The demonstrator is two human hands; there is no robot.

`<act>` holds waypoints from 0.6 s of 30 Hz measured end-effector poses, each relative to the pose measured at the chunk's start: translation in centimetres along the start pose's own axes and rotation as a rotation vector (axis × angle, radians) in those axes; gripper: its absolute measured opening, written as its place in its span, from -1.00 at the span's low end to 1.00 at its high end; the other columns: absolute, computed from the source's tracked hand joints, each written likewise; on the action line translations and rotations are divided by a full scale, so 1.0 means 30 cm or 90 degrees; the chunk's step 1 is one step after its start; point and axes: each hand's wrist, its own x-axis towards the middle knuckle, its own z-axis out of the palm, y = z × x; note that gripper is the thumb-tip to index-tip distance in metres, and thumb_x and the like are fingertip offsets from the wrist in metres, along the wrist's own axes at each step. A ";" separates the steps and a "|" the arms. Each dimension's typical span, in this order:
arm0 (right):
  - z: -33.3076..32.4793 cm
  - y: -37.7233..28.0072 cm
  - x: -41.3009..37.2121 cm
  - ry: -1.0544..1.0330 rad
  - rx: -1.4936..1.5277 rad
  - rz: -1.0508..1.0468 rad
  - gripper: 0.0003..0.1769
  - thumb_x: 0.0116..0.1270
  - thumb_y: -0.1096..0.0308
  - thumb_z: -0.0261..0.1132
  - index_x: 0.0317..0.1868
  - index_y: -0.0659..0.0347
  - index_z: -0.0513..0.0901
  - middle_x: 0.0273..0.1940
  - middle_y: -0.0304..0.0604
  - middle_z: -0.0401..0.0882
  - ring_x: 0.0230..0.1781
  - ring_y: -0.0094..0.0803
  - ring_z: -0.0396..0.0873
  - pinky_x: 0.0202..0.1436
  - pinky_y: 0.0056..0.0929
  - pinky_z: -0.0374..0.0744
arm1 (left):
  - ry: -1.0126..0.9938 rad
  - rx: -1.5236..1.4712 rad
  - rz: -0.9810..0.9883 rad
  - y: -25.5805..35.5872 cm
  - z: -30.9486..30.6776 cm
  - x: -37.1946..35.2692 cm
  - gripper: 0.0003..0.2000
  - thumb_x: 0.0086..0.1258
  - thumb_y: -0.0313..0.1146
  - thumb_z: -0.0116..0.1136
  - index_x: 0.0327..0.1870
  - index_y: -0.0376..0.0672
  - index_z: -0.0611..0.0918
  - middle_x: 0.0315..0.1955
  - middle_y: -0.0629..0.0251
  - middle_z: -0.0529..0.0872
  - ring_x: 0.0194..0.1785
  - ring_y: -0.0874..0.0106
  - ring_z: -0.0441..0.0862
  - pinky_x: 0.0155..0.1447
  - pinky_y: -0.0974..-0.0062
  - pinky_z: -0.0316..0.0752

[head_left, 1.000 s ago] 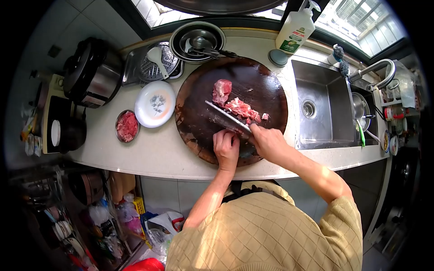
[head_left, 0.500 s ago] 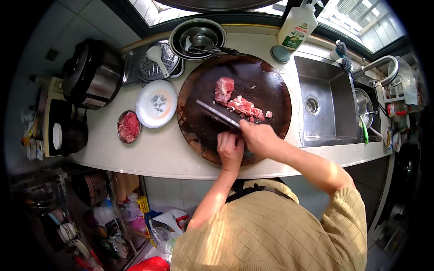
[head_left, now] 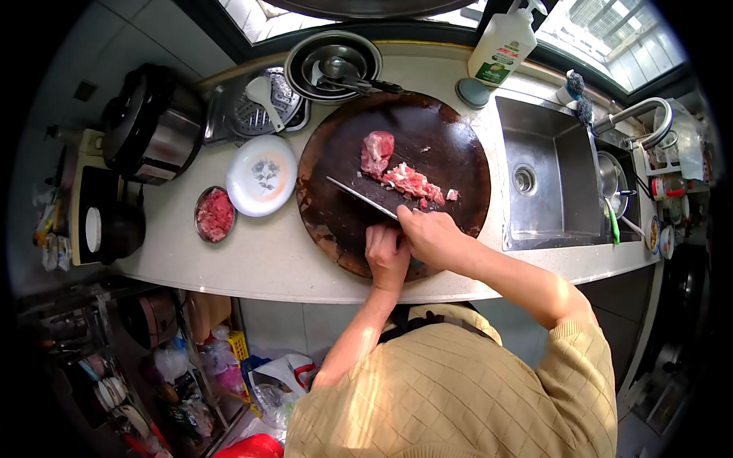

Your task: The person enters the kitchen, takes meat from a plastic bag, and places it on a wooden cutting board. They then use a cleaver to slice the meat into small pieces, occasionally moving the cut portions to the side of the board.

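My right hand (head_left: 432, 241) is wrapped round the handle of a kitchen knife (head_left: 360, 197). Its blade points to the upper left over the dark round chopping board (head_left: 328, 145) and shows almost edge-on. Close beside it, near the board's front edge, my left hand (head_left: 386, 256) is closed with the fingers curled under. Whatever those fingers hold, if anything, is hidden. Beyond the blade lie a chunk of raw meat (head_left: 376, 153) and a row of cut meat pieces (head_left: 414, 184), both apart from my hands.
Left of the board are a white plate (head_left: 244, 187) and a small metal bowl of meat (head_left: 214, 214). Stacked metal bowls (head_left: 294, 69) with utensils stand behind it. A sink (head_left: 553, 214) is at the right, a pump bottle (head_left: 500, 49) at the back, a pressure cooker (head_left: 153, 126) far left.
The knife has turned slightly in my right hand's grip, so less of the blade's face shows. My left hand stays almost in place, and the meat lies as before.
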 end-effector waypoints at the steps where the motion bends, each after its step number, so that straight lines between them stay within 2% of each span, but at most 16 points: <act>1: -0.003 0.000 -0.002 0.006 -0.010 0.008 -0.73 0.13 0.48 0.24 -0.18 0.29 0.37 -0.43 0.07 0.63 -0.38 0.05 0.66 -0.39 -0.06 0.59 | 0.005 0.002 0.005 -0.006 0.002 -0.001 -0.88 0.03 -0.64 0.20 -0.43 -0.22 0.57 -0.37 0.17 0.62 -0.26 0.11 0.55 -0.16 0.24 0.51; 4: -0.018 0.033 -0.028 0.034 0.053 0.099 -0.73 0.13 0.47 0.24 -0.17 0.29 0.37 -0.42 0.08 0.64 -0.39 0.06 0.66 -0.38 -0.05 0.59 | 0.018 0.004 0.019 -0.005 0.008 -0.012 -0.89 0.04 -0.64 0.20 -0.43 -0.22 0.57 -0.37 0.17 0.63 -0.25 0.12 0.56 -0.15 0.24 0.51; 8: -0.043 0.016 -0.130 0.005 0.036 0.025 -0.79 0.32 0.42 0.18 -0.15 0.30 0.34 -0.44 0.17 0.60 -0.41 0.19 0.59 -0.37 0.07 0.53 | 0.019 0.016 0.022 -0.011 0.004 -0.009 -0.88 0.03 -0.63 0.21 -0.44 -0.23 0.57 -0.36 0.17 0.64 -0.25 0.13 0.56 -0.14 0.25 0.52; 12: -0.067 0.035 -0.166 -0.030 0.039 0.039 -0.79 0.28 0.44 0.19 -0.19 0.32 0.34 -0.46 0.15 0.60 -0.41 0.15 0.60 -0.38 0.04 0.53 | 0.018 0.010 0.016 -0.014 0.007 -0.010 -0.88 0.02 -0.64 0.22 -0.44 -0.22 0.57 -0.37 0.17 0.63 -0.25 0.12 0.56 -0.14 0.24 0.52; 18: -0.020 0.014 0.003 -0.043 0.039 0.031 -0.79 0.28 0.43 0.18 -0.18 0.34 0.35 -0.47 0.16 0.60 -0.40 0.14 0.61 -0.36 0.04 0.53 | -0.004 -0.002 0.010 -0.012 0.002 -0.008 -0.87 0.03 -0.62 0.22 -0.40 -0.22 0.60 -0.36 0.18 0.63 -0.24 0.11 0.55 -0.14 0.23 0.52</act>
